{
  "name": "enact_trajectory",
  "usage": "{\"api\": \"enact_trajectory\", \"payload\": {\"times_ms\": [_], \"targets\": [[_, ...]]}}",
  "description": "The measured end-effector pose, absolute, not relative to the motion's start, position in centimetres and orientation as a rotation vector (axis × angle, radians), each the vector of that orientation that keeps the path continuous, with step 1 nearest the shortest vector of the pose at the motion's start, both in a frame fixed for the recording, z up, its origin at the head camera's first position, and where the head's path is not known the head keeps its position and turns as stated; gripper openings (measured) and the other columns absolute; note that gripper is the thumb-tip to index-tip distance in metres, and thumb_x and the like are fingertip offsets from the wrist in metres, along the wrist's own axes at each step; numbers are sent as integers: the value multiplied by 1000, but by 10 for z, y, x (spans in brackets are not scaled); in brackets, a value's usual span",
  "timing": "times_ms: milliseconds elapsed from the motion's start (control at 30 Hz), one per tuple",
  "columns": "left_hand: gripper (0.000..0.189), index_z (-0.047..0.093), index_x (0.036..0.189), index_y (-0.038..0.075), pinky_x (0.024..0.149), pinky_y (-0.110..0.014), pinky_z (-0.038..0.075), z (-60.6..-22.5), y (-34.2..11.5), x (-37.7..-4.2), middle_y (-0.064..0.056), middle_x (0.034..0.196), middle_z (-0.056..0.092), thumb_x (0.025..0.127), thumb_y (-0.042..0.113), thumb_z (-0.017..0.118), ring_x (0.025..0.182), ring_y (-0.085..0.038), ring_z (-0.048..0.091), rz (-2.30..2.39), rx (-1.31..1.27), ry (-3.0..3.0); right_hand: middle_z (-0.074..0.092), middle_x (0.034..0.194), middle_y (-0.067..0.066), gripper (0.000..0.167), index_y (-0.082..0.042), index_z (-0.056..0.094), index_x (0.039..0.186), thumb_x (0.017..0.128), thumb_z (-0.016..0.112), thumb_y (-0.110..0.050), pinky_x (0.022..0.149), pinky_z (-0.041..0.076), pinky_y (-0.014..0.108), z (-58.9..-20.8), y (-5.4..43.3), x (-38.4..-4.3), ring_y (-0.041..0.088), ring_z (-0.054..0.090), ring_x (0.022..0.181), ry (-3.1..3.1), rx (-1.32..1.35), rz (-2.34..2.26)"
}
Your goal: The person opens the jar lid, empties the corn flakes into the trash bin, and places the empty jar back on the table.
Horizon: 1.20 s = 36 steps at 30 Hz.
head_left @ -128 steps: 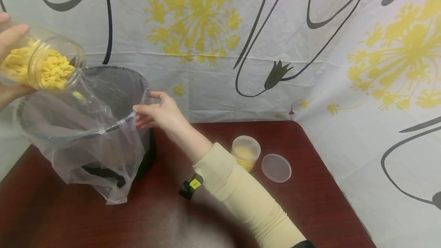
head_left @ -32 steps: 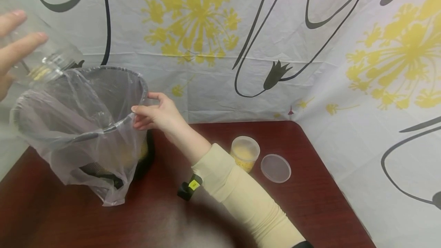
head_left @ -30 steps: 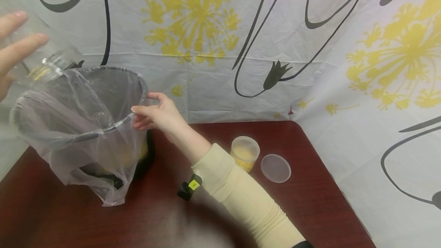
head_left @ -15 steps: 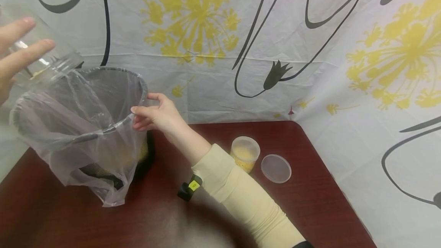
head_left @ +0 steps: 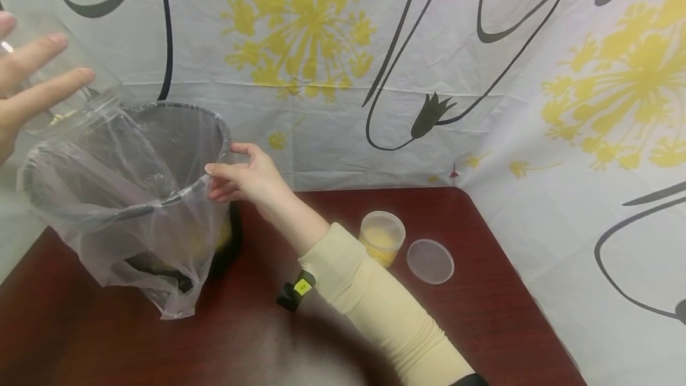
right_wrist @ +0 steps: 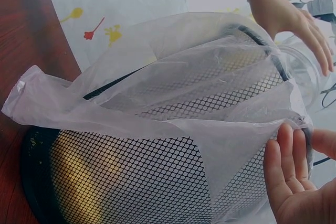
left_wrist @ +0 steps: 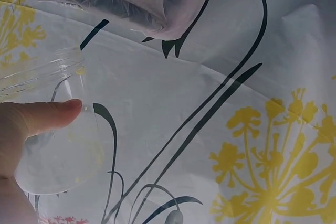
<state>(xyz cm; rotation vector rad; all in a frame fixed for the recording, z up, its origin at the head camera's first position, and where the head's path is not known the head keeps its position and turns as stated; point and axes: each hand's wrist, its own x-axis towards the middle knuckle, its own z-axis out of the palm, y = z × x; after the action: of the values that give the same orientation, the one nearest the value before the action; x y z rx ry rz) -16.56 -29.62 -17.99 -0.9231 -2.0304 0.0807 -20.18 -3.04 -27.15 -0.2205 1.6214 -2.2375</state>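
In the head view my left hand [head_left: 21,103] grips a clear jar [head_left: 102,103], tipped steeply mouth-down over the left rim of a black mesh wastebasket [head_left: 229,249]. A few pale yellow bits cling near the jar's neck; the rest of it looks see-through. In the left wrist view the thumb lies along the jar [left_wrist: 68,150]. My right hand [head_left: 254,177] pinches the basket's near right rim, where a translucent plastic liner [head_left: 145,243] folds over it. Yellow pieces [right_wrist: 84,182] show through the mesh low in the basket, in the right wrist view.
On the dark red table [head_left: 257,338], right of the basket, stands a small clear tub [head_left: 382,237] with yellow contents. Its round translucent lid [head_left: 430,261] lies beside it. A white floral-print cloth [head_left: 321,153] hangs behind and to the right.
The jar was largely full of yellow pieces and tilted less steeply; now it is nearly emptied, with yellow low in the basket. Lately the left hand edged slightly right. My right hand stayed on the rim.
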Motion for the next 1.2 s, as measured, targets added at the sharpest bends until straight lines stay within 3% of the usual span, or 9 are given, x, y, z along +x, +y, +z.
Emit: {"api": "enact_trajectory", "payload": {"times_ms": [267, 467, 633, 767, 1033, 1200], "targets": [[92, 17, 153, 32, 111, -59, 7, -174, -293, -158, -4, 158, 17, 82, -24, 25, 142, -38, 11, 169, -934, -2127, 63, 65, 12, 55, -7, 39, 132, 85, 66, 4, 50, 54, 30, -272, -31, -202, 20, 61, 49, 1617, -221, -2239], [90, 16, 153, 33, 110, -59, 8, -176, -294, -162, -4, 158, 18, 83, -23, 23, 142, -38, 12, 193, -944, -2136, 63, 65, 12, 54, -7, 40, 132, 86, 66, 4, 50, 54, 30, -272, -30, -202, 20, 61, 49, 1608, -222, -2241], [92, 14, 154, 34, 111, -58, 8, -176, -294, -160, -3, 158, 16, 83, -24, 28, 142, -36, 11, 241, -933, -2160, 63, 65, 12, 54, -7, 40, 132, 86, 66, 3, 50, 54, 29, -272, -30, -202, 19, 61, 49, 1605, -223, -2240], [88, 19, 153, 30, 111, -57, 10, -176, -296, -163, -6, 157, 19, 85, -24, 31, 141, -37, 14, 276, -979, -2105, 63, 65, 12, 55, -8, 40, 132, 85, 67, 3, 50, 54, 29, -273, -30, -202, 19, 61, 49, 1601, -222, -2239], [93, 22, 152, 24, 111, -56, 9, -176, -302, -167, -11, 156, 20, 77, -30, 31, 141, -40, 14, 348, -1050, -2097, 63, 65, 12, 54, -8, 40, 132, 86, 66, 3, 50, 54, 30, -273, -30, -203, 19, 61, 48, 1599, -214, -2239], [86, 21, 153, 25, 112, -53, 12, -177, -296, -166, -11, 155, 23, 84, -25, 24, 140, -38, 18, 311, -1107, -2040, 63, 65, 12, 53, -8, 40, 130, 86, 66, 3, 49, 54, 29, -273, -31, -202, 19, 61, 48, 1594, -217, -2245]]}}
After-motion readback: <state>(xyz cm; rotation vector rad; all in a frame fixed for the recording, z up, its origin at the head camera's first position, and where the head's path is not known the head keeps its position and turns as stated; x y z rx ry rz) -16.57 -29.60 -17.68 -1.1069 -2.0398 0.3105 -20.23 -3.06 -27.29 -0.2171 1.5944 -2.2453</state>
